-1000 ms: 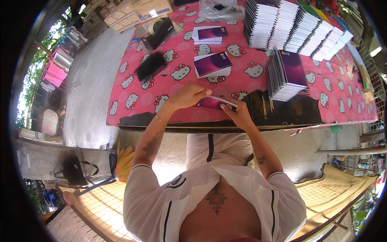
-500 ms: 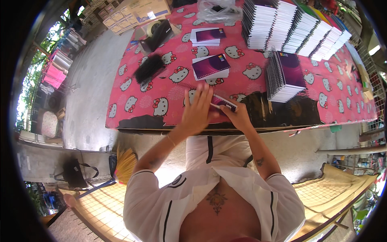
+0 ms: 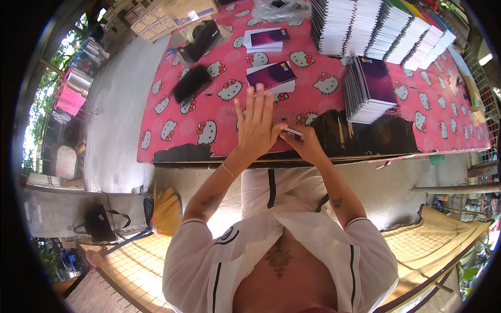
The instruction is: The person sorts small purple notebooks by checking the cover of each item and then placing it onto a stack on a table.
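My left hand (image 3: 254,125) is held with its fingers stretched out, palm down near the table's front edge. Its thumb reaches the end of a small purple-covered notebook (image 3: 292,134), seen nearly edge-on. Around the notebook's other side my right hand (image 3: 308,145) is closed. Both hands hide much of it, and I cannot see its binding. Just beyond my left fingertips lie loose punched pages with a purple cover (image 3: 271,76). A similar cover and page set (image 3: 269,37) lies farther back. Left of these is a heap of black binding coils (image 3: 191,83).
Spiral-bound purple notebooks (image 3: 377,83) are stacked at right, with taller notebook stacks (image 3: 360,28) behind. A black tape dispenser (image 3: 203,41) stands at the far left, near a cardboard box (image 3: 190,11). The table has a pink patterned cover (image 3: 229,122), torn along its front.
My left hand's fingers have straightened forward, and its thumb has come against the notebook. The notebook has turned more edge-on in my right hand. A coil end seen beside the left fingers no longer shows.
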`<state>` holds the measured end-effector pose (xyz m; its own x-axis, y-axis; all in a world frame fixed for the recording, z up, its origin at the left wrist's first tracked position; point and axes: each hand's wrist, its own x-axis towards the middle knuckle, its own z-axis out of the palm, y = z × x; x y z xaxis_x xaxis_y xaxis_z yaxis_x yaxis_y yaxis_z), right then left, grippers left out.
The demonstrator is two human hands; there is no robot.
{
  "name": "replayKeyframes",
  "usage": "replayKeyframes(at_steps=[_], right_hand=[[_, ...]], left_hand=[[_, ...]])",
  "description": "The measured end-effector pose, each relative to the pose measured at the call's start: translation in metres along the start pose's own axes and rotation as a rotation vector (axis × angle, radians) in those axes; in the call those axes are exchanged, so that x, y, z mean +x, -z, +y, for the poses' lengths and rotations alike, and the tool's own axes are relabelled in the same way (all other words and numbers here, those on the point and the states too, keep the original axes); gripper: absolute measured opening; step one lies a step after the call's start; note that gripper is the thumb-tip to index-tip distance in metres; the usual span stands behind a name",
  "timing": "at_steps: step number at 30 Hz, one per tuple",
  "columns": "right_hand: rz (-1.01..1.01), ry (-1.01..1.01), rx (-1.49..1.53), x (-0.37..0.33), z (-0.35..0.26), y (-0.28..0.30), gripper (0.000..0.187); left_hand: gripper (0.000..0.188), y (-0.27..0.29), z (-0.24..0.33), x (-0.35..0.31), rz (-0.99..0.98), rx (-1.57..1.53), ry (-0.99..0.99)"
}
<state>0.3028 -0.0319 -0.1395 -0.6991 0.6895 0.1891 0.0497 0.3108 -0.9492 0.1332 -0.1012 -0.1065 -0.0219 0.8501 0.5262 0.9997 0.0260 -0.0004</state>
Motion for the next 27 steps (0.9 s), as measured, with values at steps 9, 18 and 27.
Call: replayKeyframes(at_steps=[9,18,27], right_hand=[[-0.006,-0.043,0.113,0.0,0.008,-0.002,0.043],[0.006,0.029,0.02,-0.002,0.01,-0.003,0.046],[0.011,0.15,-0.03,-0.002,0.008,-0.005,0.034]], left_hand=[[0.09,-0.011,0.014,-0.02,-0.078,-0.153,-0.109],[0.088,-0.02,0.03,-0.055,-0.069,-0.189,-0.143],[0.072,-0.007,0.039,-0.065,0.032,-0.305,-0.111]])
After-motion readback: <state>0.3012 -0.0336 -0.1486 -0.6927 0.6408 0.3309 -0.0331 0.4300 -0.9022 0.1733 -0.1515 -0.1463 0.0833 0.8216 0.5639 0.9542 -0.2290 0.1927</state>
